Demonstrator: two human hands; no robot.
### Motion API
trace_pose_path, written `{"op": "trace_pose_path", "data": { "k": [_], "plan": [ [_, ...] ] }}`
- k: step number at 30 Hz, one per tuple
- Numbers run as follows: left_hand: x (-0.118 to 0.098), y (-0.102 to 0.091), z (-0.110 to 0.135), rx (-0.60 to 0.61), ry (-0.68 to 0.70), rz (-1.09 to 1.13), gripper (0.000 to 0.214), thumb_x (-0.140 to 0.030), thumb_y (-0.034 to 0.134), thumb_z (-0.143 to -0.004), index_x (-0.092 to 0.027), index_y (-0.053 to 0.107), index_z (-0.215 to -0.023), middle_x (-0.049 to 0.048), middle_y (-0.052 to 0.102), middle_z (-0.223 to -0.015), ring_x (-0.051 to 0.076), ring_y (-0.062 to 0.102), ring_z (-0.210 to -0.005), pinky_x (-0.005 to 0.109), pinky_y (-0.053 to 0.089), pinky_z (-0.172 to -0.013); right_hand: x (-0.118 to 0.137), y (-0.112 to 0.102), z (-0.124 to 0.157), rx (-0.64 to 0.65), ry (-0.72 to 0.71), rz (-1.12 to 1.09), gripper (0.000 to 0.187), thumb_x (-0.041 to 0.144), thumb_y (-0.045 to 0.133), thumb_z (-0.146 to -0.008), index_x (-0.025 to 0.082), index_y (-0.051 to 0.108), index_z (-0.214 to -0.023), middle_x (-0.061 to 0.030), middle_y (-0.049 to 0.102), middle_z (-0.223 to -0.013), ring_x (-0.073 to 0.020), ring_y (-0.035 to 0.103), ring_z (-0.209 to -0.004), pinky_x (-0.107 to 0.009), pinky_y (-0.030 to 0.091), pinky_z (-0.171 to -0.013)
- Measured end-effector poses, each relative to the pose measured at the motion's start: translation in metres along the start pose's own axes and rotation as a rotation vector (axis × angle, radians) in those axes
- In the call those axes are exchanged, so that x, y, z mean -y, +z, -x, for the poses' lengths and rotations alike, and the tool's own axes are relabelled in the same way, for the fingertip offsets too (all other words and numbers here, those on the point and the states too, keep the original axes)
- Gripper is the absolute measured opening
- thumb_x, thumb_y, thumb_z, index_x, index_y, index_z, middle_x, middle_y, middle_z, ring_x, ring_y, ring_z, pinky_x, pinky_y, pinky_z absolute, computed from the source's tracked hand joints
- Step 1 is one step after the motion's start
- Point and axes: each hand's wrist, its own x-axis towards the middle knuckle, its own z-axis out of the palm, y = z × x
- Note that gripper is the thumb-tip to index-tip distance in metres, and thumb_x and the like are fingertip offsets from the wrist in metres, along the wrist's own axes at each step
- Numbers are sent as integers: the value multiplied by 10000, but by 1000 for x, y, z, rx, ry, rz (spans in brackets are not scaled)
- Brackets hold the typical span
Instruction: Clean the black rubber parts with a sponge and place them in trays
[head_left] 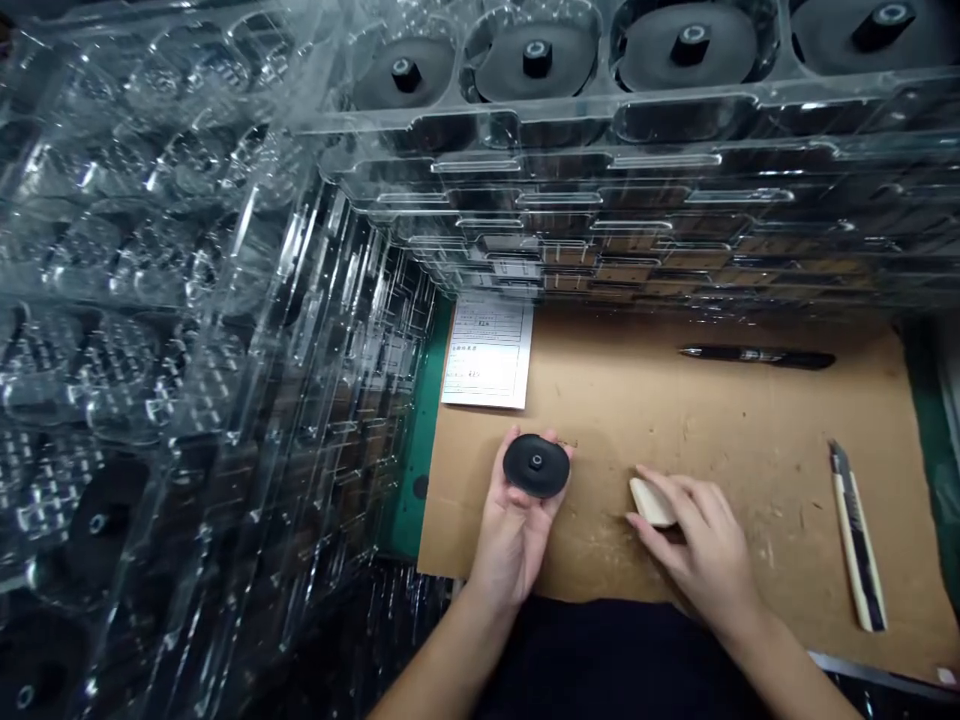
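While the left hand (516, 535) cups a black disc (535, 466) on its upturned palm, the fingers curl up against the disc's far rim. The disc lies flat with its central post upward, and most of its face shows above the hand. The right hand (701, 535) is near it and well apart, fingers together and bent over a pale block (651, 502), which it pinches against the thumb side; the block's material is hard to judge from this view, though it looks like a foam or abrasive pad. The block sits on a cardboard sheet (750, 450) laid over a green mat (420, 480). A paper form (487, 350) lies at the sheet's far left corner, a pen (757, 356) along its far side, and a utility knife (857, 535) at its right. Clear trays (187, 250) stacked to the left and ahead hold further discs (536, 60).
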Motion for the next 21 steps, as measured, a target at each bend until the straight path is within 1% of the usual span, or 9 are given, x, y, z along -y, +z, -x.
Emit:
{"op": "trace_pose_path", "data": {
  "k": [3, 4, 5, 7, 11, 13, 15, 18, 21],
  "plan": [
    [-1, 0, -1, -17, -6, -5, 650, -322, 681, -745, -249, 378, -1316, 139, 472, -1324, 311, 452, -1219, 427, 272, -1096, 0, -5, -17, 29, 29, -90, 136, 260, 557, -851, 179, 601, -950, -47, 626, -841, -160, 584, -750, -306, 443, -732],
    [-1, -1, -2, -21, -10, -7, 667, -318, 686, -741, -246, 368, -1324, 144, 463, -1330, 315, 447, -1222, 431, 267, -1098, 1, -6, -21, 49, 36, -103, 89, 244, 540, -863, 184, 602, -884, -29, 634, -816, -145, 591, -726, -292, 437, -725],
    [-1, -1, -2, -23, -13, -8, 686, -321, 690, -738, -244, 357, -1333, 150, 454, -1339, 318, 443, -1225, 434, 264, -1099, 2, -8, -24, 73, 37, -108, 97, 240, 523, -875, 190, 601, -847, -14, 638, -802, -133, 597, -714, -280, 435, -718],
    [0, -2, -4, -25, -15, -11, 708, -344, 685, -738, -244, 339, -1347, 161, 432, -1358, 317, 439, -1228, 437, 261, -1100, 5, -12, -29, 125, 77, -155, 134, 268, 501, -891, 202, 606, -838, 2, 646, -820, -121, 611, -739, -252, 445, -703],
    [3, -6, -8, -13, -11, -31, 689, -359, 675, -743, -247, 352, -1340, 163, 422, -1369, 311, 451, -1220, 436, 272, -1092, 15, -16, -45, 227, 345, -410, 186, 344, 467, -900, 241, 617, -941, 6, 651, -900, -122, 620, -781, -218, 470, -650],
    [5, -7, -9, -17, 9, -54, 654, -343, 688, -732, -245, 393, -1307, 150, 451, -1348, 298, 466, -1210, 426, 297, -1078, 22, -13, -58, 277, 403, -523, 210, 348, 463, -895, 246, 599, -1018, -4, 648, -932, -129, 614, -764, -225, 473, -621],
    [6, -8, -11, -39, 27, -85, 611, -318, 702, -720, -248, 433, -1265, 131, 488, -1317, 272, 469, -1212, 401, 337, -1056, 33, -8, -70, 278, 360, -557, 216, 328, 460, -893, 231, 590, -1034, -15, 646, -932, -130, 606, -740, -228, 470, -601],
    [8, -9, -11, -67, 24, -116, 560, -279, 717, -712, -255, 472, -1215, 104, 522, -1280, 243, 465, -1218, 362, 380, -1023, 51, -3, -81, 198, 251, -499, 181, 274, 458, -887, 199, 611, -946, -26, 648, -877, -145, 600, -776, -250, 473, -671],
    [8, -10, -12, -64, -11, -114, 534, -269, 725, -705, -282, 487, -1183, 78, 526, -1268, 254, 496, -1184, 375, 400, -1002, 61, -2, -83, 260, 133, -493, 171, 215, 461, -874, 214, 632, -879, -5, 654, -843, -134, 605, -783, -237, 468, -699]
  ]
}}
